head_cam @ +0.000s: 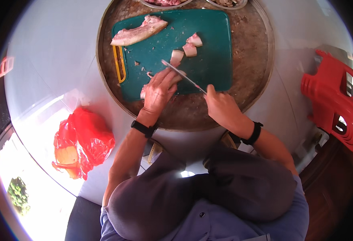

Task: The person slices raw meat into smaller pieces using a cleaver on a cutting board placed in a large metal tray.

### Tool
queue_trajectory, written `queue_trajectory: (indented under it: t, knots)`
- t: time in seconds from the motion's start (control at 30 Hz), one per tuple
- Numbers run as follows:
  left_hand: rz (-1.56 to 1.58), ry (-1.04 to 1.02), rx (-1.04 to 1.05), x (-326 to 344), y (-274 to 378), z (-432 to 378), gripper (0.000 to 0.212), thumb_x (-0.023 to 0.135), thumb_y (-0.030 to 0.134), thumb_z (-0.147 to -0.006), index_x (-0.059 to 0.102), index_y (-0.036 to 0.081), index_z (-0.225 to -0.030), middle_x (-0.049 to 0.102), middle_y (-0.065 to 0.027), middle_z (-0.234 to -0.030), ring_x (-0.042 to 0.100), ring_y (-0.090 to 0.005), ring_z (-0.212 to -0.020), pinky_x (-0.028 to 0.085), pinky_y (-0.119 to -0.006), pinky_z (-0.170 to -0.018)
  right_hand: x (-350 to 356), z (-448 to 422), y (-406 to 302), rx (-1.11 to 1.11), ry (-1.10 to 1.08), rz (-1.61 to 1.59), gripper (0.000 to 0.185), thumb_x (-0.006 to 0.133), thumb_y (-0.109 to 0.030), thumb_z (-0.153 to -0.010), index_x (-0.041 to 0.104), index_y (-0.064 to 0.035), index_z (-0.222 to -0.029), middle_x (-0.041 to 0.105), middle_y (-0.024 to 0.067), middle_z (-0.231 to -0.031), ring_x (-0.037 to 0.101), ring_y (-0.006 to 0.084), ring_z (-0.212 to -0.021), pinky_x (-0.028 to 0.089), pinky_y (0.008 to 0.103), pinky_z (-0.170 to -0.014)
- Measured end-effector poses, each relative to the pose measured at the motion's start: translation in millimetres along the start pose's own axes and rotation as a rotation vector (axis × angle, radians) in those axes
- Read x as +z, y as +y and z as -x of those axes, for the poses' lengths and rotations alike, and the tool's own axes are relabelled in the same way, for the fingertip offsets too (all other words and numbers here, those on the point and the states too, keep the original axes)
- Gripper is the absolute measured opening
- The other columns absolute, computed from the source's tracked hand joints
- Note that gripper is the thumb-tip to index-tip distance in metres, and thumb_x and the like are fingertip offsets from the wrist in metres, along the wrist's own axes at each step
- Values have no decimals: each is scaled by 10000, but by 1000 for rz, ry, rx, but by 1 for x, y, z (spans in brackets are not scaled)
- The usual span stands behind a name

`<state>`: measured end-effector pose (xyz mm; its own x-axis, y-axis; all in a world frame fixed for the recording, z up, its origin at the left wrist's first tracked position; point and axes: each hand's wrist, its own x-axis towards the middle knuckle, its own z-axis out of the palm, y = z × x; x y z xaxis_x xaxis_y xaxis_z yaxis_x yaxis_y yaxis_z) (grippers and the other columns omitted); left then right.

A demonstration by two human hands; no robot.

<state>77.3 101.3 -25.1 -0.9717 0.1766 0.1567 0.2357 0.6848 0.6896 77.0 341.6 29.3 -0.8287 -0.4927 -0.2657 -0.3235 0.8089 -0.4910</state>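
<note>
On a green cutting board (211,70), my left hand (159,90) presses down on a strip of fatty pork (142,92), its fingertips beside the knife. Most of that strip is hidden under the hand. My right hand (224,107) grips a knife (187,77), whose handle is inside the fist. The blade slants up and left across the pork, close to the left fingers. Just beyond the blade lies a cut pork chunk (176,57). Two more chunks, one lower (190,50) and one upper (194,39), touch each other farther right. A larger slab of pork belly (139,32) rests at the board's upper left.
The board, with its yellow handle (119,64), lies in a round brown tray (250,60). Two metal bowls, left (176,5) and right (235,7), hold food at the far rim. A red plastic bag (89,135) sits on the floor left; a red plastic stool (327,96) is right.
</note>
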Motion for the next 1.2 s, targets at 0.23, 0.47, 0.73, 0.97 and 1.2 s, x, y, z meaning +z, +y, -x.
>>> queue_trajectory:
  t: [0.23, 0.47, 0.73, 0.97, 1.2]
  knots:
    - [-29, 0, -59, 5, -15, 15, 509, 780, 86, -792, 652, 85, -1284, 673, -139, -1263, 662, -368, -1126, 552, -443, -948, 30, -84, -27, -242, 149, -64, 258, 610, -9, -871, 497, 76, -1088, 661, 251, -670, 689, 438, -625, 561, 523, -556]
    - [-99, 104, -83, -13, -17, 21, 414, 775, 24, -780, 672, 80, -1177, 689, -141, -1158, 673, -369, -1071, 558, -448, -930, 23, -32, -1, -73, 17, -5, 172, 622, -63, -937, 480, 15, -993, 666, 240, -670, 692, 446, -639, 556, 544, -564]
    - [-180, 23, -26, -18, -1, 6, 543, 825, 119, -789, 656, 133, -1304, 664, -63, -1270, 634, -286, -1196, 510, -435, -995, -4, -7, 14, 77, 163, -23, 179, 582, -156, -1030, 494, -1, -1014, 653, 227, -667, 671, 443, -624, 528, 549, -540]
    - [-249, 108, 55, -17, 2, 8, 502, 806, 114, -805, 672, 133, -1289, 652, -67, -1294, 621, -284, -1203, 491, -432, -1006, -10, 4, -5, -49, 138, 73, 148, 608, -62, -924, 489, -23, -1002, 651, 164, -691, 675, 399, -593, 542, 499, -519]
    - [-146, 43, 17, -8, -15, 10, 371, 761, 67, -831, 720, 122, -1195, 685, -100, -1241, 681, -341, -1100, 561, -444, -954, -21, 9, -18, -149, 101, 185, 138, 611, -42, -880, 500, -37, -961, 630, 122, -661, 682, 321, -561, 540, 429, -487]
